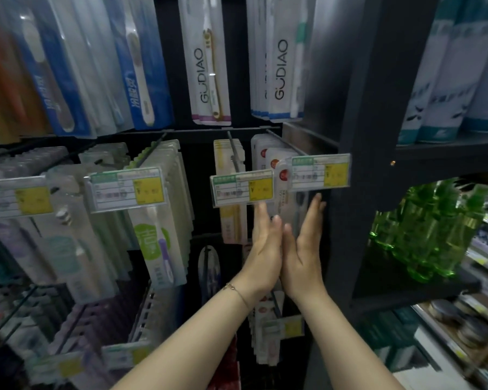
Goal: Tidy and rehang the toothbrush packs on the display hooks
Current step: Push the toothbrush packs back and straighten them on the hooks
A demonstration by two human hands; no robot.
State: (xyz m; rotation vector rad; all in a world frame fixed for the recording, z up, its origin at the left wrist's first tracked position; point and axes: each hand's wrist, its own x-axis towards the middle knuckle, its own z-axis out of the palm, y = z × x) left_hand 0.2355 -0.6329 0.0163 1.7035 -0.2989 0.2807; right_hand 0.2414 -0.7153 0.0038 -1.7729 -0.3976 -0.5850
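Two flat hands (265,249) (304,249) before slim glossy plastic packs (283,190)

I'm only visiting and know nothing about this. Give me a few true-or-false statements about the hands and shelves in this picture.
1. The left hand and right hand both have straight fingers. True.
2. The bracelet is on the right wrist. False: it is on the left wrist.
3. The green bottles stand right of the hands. True.
4. The right hand grips a pack. False: both hands lie flat at the hanging white packs.
5. The GUDIAO packs hang below the hands. False: above.
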